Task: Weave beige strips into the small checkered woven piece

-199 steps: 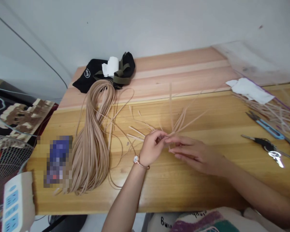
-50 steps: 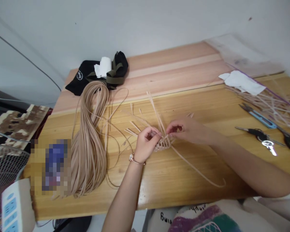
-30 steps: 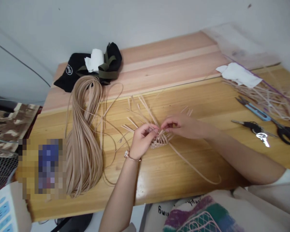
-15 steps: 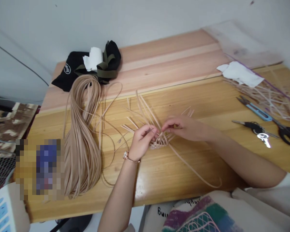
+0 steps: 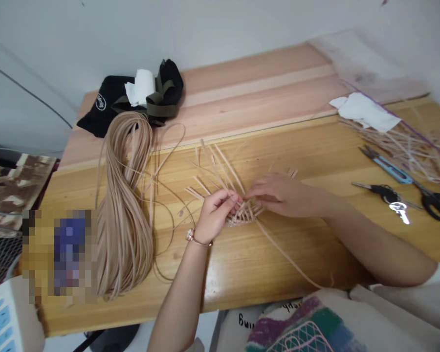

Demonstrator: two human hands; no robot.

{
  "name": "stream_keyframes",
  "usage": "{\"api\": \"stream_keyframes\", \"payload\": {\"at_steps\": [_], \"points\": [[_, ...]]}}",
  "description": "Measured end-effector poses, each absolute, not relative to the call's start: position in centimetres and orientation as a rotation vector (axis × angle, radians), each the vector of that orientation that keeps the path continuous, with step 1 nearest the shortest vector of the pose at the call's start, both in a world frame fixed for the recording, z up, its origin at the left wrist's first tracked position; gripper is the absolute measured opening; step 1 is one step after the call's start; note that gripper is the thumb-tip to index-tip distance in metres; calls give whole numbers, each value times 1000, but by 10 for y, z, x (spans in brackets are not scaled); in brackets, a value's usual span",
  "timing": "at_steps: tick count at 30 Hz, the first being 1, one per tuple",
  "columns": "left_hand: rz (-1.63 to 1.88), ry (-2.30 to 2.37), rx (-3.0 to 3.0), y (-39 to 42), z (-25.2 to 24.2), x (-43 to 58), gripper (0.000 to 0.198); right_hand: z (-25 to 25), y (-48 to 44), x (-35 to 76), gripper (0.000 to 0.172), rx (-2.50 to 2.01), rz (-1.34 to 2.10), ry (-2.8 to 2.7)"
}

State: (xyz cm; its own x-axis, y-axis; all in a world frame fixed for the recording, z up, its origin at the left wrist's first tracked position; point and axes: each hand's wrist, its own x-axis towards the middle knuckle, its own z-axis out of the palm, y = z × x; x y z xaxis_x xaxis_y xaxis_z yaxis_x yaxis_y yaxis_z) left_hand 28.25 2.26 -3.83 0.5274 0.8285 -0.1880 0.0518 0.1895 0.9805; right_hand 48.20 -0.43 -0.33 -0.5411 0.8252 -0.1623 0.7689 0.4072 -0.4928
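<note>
A small woven rattan base (image 5: pixel 242 215) lies on the wooden table (image 5: pixel 242 264), with thin spokes fanning up and out from it. My left hand (image 5: pixel 216 215), with a watch at the wrist, pinches spokes at the weave's left side. My right hand (image 5: pixel 278 194) rests over the weave's right side, fingertips pinched on a strand right beside the left thumb. A long loose strand (image 5: pixel 289 259) trails from the weave toward the table's near edge.
A thick hank of tan rattan strips (image 5: pixel 126 215) lies at the left. A black bag (image 5: pixel 139 98) with white tissue sits at the back left. Scissors (image 5: pixel 434 203), keys (image 5: pixel 392 195), a blue cutter (image 5: pixel 386 166), cut scraps and a white cloth (image 5: pixel 363 112) lie at right.
Over the past seconds the weave was turned and its spokes shifted. In the last half second my right hand lowered onto the weave and the loose strand drew slightly inward.
</note>
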Motion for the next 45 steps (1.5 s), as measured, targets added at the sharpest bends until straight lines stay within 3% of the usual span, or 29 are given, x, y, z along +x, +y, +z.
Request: {"api": "stream_keyframes", "payload": {"at_steps": [6, 14, 19, 36, 45], "points": [[648, 893, 1293, 22, -38, 283, 25, 8, -22, 473, 24, -1669, 461, -2572], [636, 886, 1306, 20, -37, 283, 26, 8, -9, 458, 20, -1625, 1093, -2125], [630, 880, 1332, 20, -37, 283, 26, 1, -5, 463, 15, -1592, 1293, -1936], [544, 745, 1378, 23, -34, 277, 30, -5, -9, 490, 36, -1198, 1234, -2366], [504, 713, 1501, 22, -31, 275, 19, -9, -11, 488, 39, -1218, 1187, -2476]]}}
